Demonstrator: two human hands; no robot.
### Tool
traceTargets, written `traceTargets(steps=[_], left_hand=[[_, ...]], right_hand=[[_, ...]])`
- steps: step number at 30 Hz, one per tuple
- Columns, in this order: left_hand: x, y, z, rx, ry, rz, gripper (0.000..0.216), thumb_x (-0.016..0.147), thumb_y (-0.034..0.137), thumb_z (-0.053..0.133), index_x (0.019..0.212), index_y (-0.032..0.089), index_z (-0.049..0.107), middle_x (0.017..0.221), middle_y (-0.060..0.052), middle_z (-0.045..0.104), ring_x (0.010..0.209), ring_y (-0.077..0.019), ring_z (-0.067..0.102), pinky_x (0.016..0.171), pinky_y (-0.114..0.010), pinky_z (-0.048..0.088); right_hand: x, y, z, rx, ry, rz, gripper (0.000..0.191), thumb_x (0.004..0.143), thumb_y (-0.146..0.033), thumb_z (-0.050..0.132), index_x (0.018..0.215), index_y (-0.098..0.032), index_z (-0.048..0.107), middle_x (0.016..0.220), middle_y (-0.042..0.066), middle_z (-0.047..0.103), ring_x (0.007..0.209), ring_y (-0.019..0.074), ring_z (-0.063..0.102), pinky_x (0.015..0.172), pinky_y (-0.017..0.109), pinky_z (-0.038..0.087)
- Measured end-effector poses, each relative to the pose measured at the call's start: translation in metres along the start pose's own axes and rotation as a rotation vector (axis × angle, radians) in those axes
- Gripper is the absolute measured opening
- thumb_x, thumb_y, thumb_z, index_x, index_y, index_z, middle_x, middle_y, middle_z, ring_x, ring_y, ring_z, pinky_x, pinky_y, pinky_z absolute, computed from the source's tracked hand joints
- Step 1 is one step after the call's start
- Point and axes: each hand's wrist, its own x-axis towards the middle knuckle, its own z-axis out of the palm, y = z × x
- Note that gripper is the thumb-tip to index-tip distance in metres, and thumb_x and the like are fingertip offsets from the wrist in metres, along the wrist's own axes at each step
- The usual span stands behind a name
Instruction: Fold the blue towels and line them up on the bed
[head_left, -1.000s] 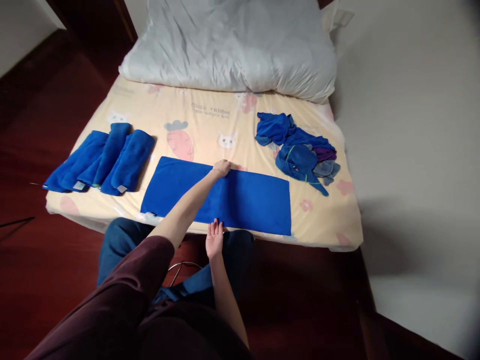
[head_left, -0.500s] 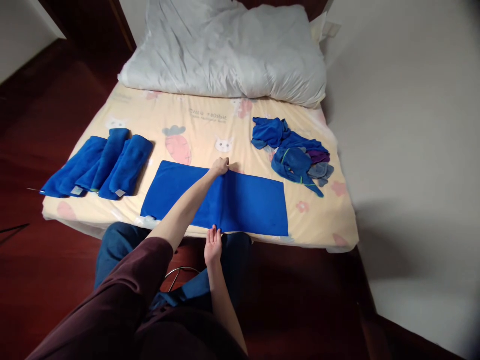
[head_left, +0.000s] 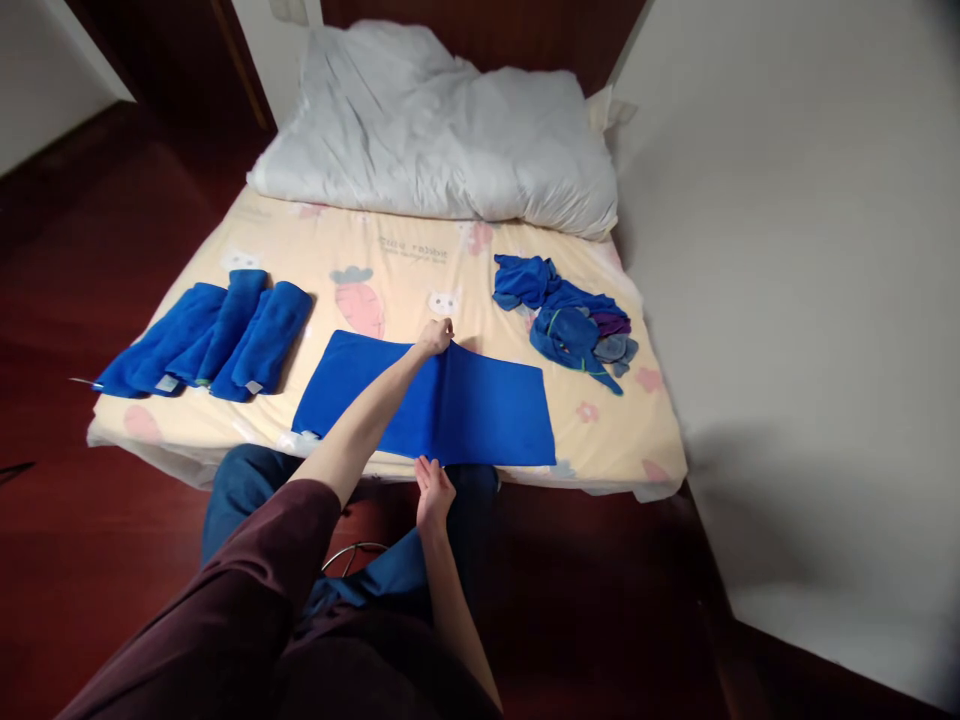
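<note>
A blue towel lies spread lengthwise along the near side of the bed, with a raised ridge across its middle. My left hand reaches over it and pinches its far edge at the top of that ridge. At the near edge, my right hand grips the same towel between thumb and fingers, palm turned up. Part of the towel's left half is hidden beneath my left forearm.
Several folded blue towels lie overlapping at the left. A crumpled pile of blue, purple and grey cloths is at the right. A white quilt lies heaped at the back of the bed; a wall stands on the right.
The view has shifted slightly, showing more beyond the quilt. My right fingers have closed more on the towel's near edge, and the ridge stands a little sharper.
</note>
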Motion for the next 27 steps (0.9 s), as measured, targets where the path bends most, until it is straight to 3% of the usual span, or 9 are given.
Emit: traceTargets(steps=[3, 6, 8, 11, 15, 17, 22, 27], left_hand=[[-0.022, 0.014, -0.033, -0.078, 0.025, 0.022, 0.020, 0.091, 0.017, 0.056, 0.107, 0.012, 0.067, 0.081, -0.008, 0.071, 0.068, -0.0162, 0.066, 0.090, -0.030, 0.050], [-0.048, 0.030, -0.068, -0.166, 0.060, 0.051, 0.015, 0.092, 0.017, 0.056, 0.101, 0.012, 0.067, 0.072, -0.004, 0.070, 0.055, -0.0130, 0.061, 0.081, -0.028, 0.052], [-0.068, 0.039, -0.092, -0.214, 0.087, 0.070, 0.014, 0.093, 0.019, 0.055, 0.101, 0.012, 0.066, 0.071, -0.003, 0.069, 0.053, -0.0124, 0.061, 0.074, -0.026, 0.053], [-0.100, 0.048, -0.126, -0.397, 0.147, 0.136, 0.014, 0.094, 0.023, 0.056, 0.101, 0.013, 0.063, 0.076, -0.004, 0.069, 0.057, -0.0126, 0.064, 0.066, -0.025, 0.053], [-0.139, 0.050, -0.171, -0.773, 0.176, 0.295, 0.013, 0.091, 0.024, 0.064, 0.096, 0.013, 0.061, 0.075, -0.004, 0.066, 0.062, -0.0123, 0.066, 0.070, -0.029, 0.055], [-0.158, 0.049, -0.195, -0.833, 0.162, 0.353, 0.016, 0.088, 0.023, 0.068, 0.098, 0.013, 0.061, 0.076, -0.003, 0.065, 0.065, -0.0121, 0.067, 0.075, -0.032, 0.057], [-0.205, 0.045, -0.252, -0.837, 0.205, 0.475, 0.034, 0.078, 0.022, 0.078, 0.108, 0.011, 0.067, 0.085, -0.006, 0.069, 0.075, -0.0152, 0.069, 0.080, -0.034, 0.058], [-0.244, 0.035, -0.293, -0.616, 0.409, 0.469, 0.041, 0.073, 0.035, 0.082, 0.106, 0.012, 0.075, 0.091, -0.011, 0.075, 0.085, -0.0217, 0.070, 0.081, -0.035, 0.057]], right_hand=[[-0.017, -0.018, 0.001, -0.228, 0.045, -0.197, 0.055, 0.074, -0.071, 0.070, 0.075, -0.016, 0.065, 0.074, 0.008, 0.072, 0.080, 0.0256, 0.071, 0.083, 0.040, 0.057], [-0.035, -0.044, -0.003, -0.480, 0.084, -0.476, 0.056, 0.081, -0.072, 0.061, 0.061, -0.020, 0.058, 0.070, 0.005, 0.065, 0.072, 0.0202, 0.063, 0.074, 0.032, 0.053], [-0.046, -0.066, -0.006, -0.567, 0.111, -0.611, 0.055, 0.085, -0.070, 0.057, 0.063, -0.020, 0.060, 0.072, 0.006, 0.065, 0.070, 0.0190, 0.060, 0.071, 0.030, 0.051], [-0.057, -0.104, -0.009, -0.589, 0.171, -0.684, 0.054, 0.088, -0.069, 0.053, 0.073, -0.018, 0.066, 0.070, 0.006, 0.066, 0.067, 0.0195, 0.060, 0.068, 0.030, 0.050], [-0.063, -0.166, -0.005, -0.554, 0.211, -0.881, 0.053, 0.087, -0.067, 0.056, 0.065, -0.019, 0.058, 0.062, 0.003, 0.061, 0.064, 0.0185, 0.059, 0.066, 0.030, 0.050], [-0.062, -0.201, 0.003, -0.474, 0.207, -0.992, 0.049, 0.084, -0.065, 0.063, 0.067, -0.019, 0.058, 0.064, 0.003, 0.062, 0.067, 0.0191, 0.061, 0.070, 0.031, 0.053], [-0.059, -0.283, 0.042, -0.247, 0.137, -1.203, 0.051, 0.075, -0.058, 0.076, 0.100, -0.015, 0.064, 0.087, 0.009, 0.072, 0.084, 0.0225, 0.072, 0.084, 0.038, 0.059], [-0.067, -0.337, 0.089, -0.285, -0.055, -1.309, 0.046, 0.077, -0.056, 0.076, 0.094, -0.013, 0.070, 0.092, 0.013, 0.074, 0.089, 0.0245, 0.073, 0.088, 0.040, 0.060]])
